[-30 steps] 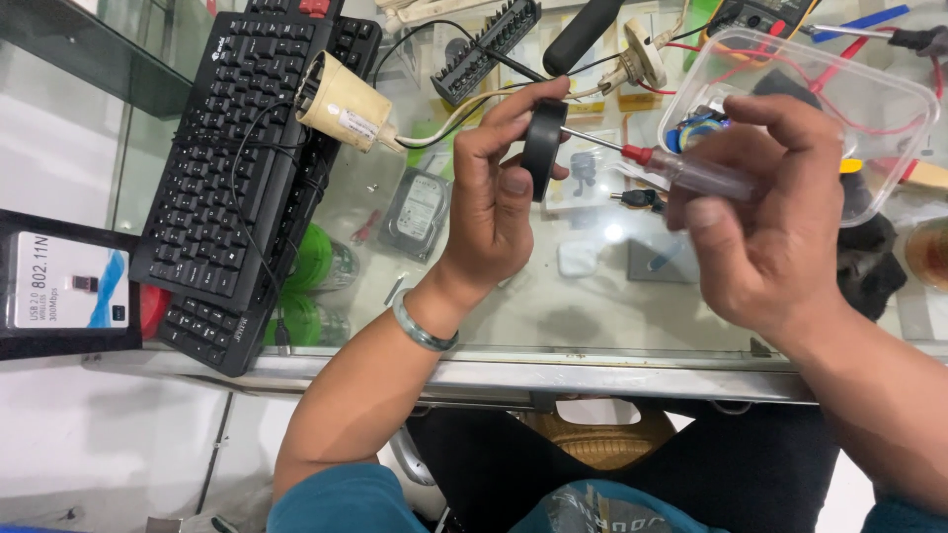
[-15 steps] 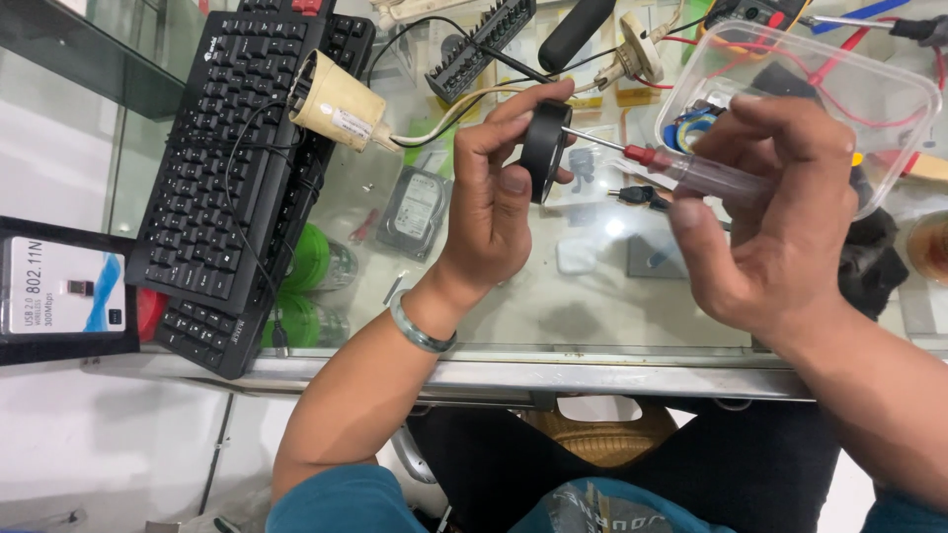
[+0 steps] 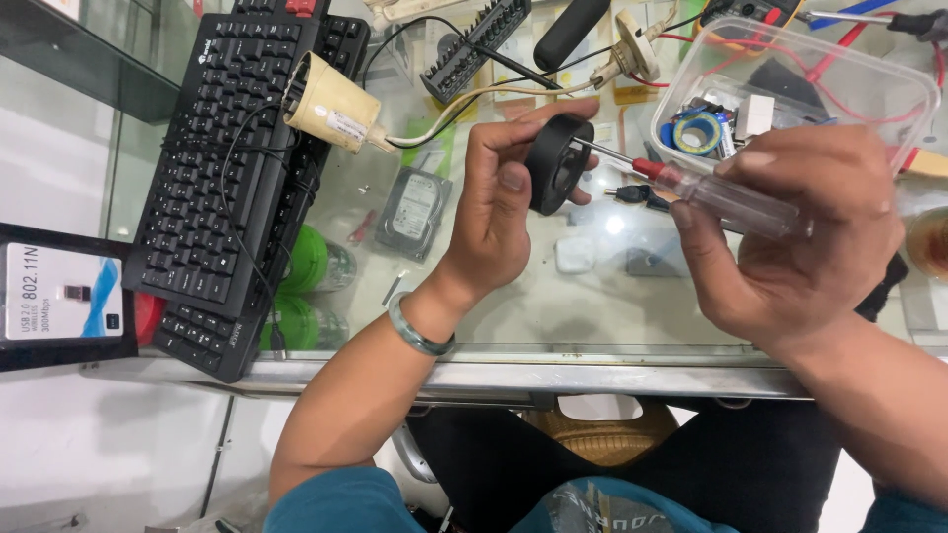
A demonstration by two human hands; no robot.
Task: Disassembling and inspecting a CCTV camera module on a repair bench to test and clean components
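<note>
screwdriver point(image 3: 711, 192) tip hidden inside the black round part point(image 3: 555, 163), perhaps touching a screw.

One head camera is looking steeply down from above the person's lap, sitting close over the glass table point(image 3: 513, 370). It is facing forward across the table, taking in the keyboard point(image 3: 232, 168) at left and both forearms below.

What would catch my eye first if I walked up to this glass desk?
At centre, the left hand grips a round black plastic part while the right hand pokes a clear-handled screwdriver into it. Two black keyboards lie at left, with a cream lamp socket resting on them.
</note>
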